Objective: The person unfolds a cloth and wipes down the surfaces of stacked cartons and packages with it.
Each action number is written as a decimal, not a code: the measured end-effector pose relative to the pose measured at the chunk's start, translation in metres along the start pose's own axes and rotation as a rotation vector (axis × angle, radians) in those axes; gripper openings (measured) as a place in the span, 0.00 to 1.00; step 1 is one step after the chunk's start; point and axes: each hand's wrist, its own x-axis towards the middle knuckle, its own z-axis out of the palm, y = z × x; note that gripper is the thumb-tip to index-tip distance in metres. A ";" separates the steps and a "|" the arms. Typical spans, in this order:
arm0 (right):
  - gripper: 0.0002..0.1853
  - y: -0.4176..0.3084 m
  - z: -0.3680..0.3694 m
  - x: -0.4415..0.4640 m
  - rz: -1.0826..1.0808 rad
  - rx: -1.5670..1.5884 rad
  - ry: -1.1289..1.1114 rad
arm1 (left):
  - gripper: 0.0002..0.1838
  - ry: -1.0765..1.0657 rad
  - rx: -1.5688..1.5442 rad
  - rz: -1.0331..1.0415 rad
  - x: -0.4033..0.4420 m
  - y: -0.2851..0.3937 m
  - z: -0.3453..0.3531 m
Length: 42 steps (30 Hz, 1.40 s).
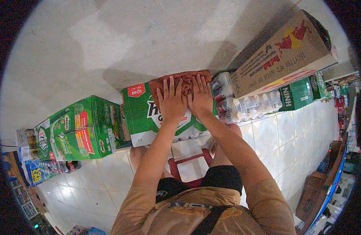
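A reddish-brown cloth (183, 75) lies bunched on top of a green and white drinks carton (135, 111) that stands against the wall. My left hand (171, 98) rests flat on the cloth's left part, its fingers stretched out. Beside it, my right hand (200, 97) is also laid flat, fingers pointing toward the wall. The thumbs come close together near the middle. Neither hand is wrapped around anything. Both hands and forearms cover part of the carton's printed front.
On the left stand green Milo cartons (76, 131). To the right are shrink-wrapped bottles (256, 105), a Red Bull box (282, 58) and a dark green carton (297, 94). A red stool (173, 168) is between my legs on the tiled floor (106, 172).
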 end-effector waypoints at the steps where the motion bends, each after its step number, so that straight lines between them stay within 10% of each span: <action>1: 0.34 0.000 0.000 0.000 0.001 -0.007 -0.002 | 0.30 0.003 0.002 0.000 0.000 0.000 0.000; 42: 0.35 -0.001 0.000 0.001 0.019 -0.019 -0.040 | 0.30 -0.004 -0.042 -0.026 -0.001 0.001 0.002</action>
